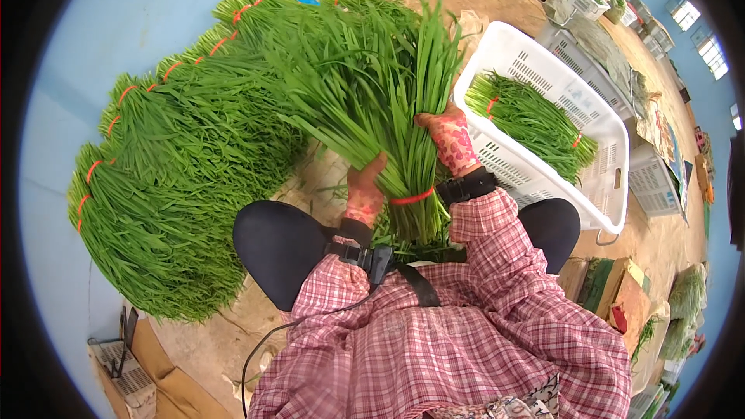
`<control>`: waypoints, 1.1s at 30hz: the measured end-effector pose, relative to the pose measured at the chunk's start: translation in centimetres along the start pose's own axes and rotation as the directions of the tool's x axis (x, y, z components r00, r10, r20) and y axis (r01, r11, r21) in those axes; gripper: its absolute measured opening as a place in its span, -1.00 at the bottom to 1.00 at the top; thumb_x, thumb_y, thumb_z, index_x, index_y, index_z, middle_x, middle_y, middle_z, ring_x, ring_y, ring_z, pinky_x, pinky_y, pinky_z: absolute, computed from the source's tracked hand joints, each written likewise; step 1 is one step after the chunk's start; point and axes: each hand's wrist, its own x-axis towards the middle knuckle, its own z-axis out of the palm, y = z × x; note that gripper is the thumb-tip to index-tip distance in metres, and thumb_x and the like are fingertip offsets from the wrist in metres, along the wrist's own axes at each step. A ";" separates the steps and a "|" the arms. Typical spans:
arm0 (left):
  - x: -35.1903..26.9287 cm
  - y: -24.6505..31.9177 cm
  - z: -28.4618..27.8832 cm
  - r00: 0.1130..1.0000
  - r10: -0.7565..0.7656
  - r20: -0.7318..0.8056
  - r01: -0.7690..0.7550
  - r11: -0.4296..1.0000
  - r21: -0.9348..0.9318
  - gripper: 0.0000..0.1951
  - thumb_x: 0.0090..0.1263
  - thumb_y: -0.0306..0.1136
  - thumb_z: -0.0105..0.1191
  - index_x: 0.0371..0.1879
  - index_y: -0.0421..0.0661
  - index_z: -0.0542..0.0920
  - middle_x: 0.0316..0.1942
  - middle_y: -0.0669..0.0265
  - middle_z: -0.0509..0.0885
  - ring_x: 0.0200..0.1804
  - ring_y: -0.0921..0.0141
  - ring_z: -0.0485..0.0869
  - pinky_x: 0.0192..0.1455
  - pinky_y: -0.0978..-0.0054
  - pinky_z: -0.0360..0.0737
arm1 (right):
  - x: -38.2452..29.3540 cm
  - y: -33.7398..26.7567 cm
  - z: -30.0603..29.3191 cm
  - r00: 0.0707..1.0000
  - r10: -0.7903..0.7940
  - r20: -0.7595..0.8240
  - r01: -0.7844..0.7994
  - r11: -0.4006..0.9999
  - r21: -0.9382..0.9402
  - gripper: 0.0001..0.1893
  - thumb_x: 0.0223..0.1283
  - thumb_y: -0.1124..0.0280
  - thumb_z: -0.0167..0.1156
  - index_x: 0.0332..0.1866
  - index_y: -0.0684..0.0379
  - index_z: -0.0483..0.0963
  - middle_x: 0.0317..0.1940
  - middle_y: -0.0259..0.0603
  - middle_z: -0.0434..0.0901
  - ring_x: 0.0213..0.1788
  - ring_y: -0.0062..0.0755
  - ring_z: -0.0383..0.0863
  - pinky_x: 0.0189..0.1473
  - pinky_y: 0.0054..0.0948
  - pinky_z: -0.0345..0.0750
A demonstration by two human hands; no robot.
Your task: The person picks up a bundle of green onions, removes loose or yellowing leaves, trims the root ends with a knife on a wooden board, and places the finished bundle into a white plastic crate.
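Note:
Upright between my knees stands a bunch of green garlic chives [401, 122], its leaves fanning out at the top. A red band [412, 198] circles it low down, near the cut stems. My left hand [366, 186] grips the bunch from the left, just above the band. On the other side my right hand [449, 134] clasps the leaves somewhat higher up. Both hands wear pink patterned coverings with the fingertips bare. Some fingers are hidden behind the leaves.
A large pile of red-banded chive bunches [174, 186] leans along the blue wall [64, 81] at left. To the right, a white plastic crate [611, 186] holds chives tied with red bands [535, 122]. Further crates [655, 177] and cardboard boxes [611, 297] stand beyond.

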 end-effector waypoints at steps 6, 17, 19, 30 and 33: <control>-0.5 1.3 0.1 0.997 -0.042 -0.066 0.035 0.995 -0.096 -0.67 0.29 -0.43 0.23 -0.01 -0.31 0.57 -0.12 0.21 0.67 -0.19 0.34 0.68 -0.13 0.38 0.68 | -1.1 -1.8 0.7 0.995 0.059 0.080 -0.072 0.982 0.175 -0.20 -0.09 0.27 0.46 0.25 0.44 0.27 -0.06 0.10 0.61 -0.05 -0.17 0.63 0.02 -0.37 0.55; 0.5 5.1 3.0 0.991 -0.051 0.125 -0.030 0.818 0.574 -0.38 0.35 -0.22 0.18 0.32 -0.25 0.33 0.25 0.06 0.46 0.17 0.31 0.53 0.24 0.52 0.43 | -4.0 3.6 -2.4 0.892 0.252 0.376 -0.399 0.830 0.389 -0.50 0.13 0.41 0.29 0.17 0.37 0.38 0.02 -0.09 0.58 0.01 -0.35 0.59 0.07 -0.42 0.54; 1.5 3.9 -3.9 0.984 0.166 0.066 -0.179 0.928 0.327 -0.28 0.36 -0.08 0.16 0.41 -0.14 0.21 0.39 0.11 0.29 0.29 0.29 0.42 0.32 0.47 0.38 | -3.5 6.1 -2.1 0.864 0.254 0.435 -0.446 0.786 0.428 -0.54 0.18 0.35 0.23 0.13 0.37 0.41 0.00 -0.09 0.60 -0.01 -0.29 0.61 0.09 -0.35 0.53; 1.0 3.0 4.0 0.867 -0.426 -0.260 0.479 0.856 0.196 -0.53 0.40 -0.41 0.11 0.30 -0.11 0.42 0.18 0.26 0.56 -0.03 0.41 0.61 -0.05 0.51 0.58 | -4.9 2.5 -2.9 0.802 0.271 0.532 -0.483 0.819 0.310 -0.49 0.24 0.22 0.24 0.18 0.34 0.40 -0.01 -0.10 0.61 0.02 -0.36 0.60 0.08 -0.39 0.52; 1.9 -0.8 -1.2 0.921 -0.225 -0.317 0.354 0.822 0.446 -0.55 0.40 -0.35 0.12 0.25 -0.22 0.46 0.08 0.26 0.63 -0.10 0.41 0.63 -0.12 0.49 0.57 | -4.0 2.1 -1.3 0.886 0.258 0.386 -0.301 0.952 0.054 -0.52 0.21 0.24 0.28 0.11 0.38 0.44 -0.14 -0.09 0.64 -0.13 -0.35 0.65 -0.07 -0.41 0.58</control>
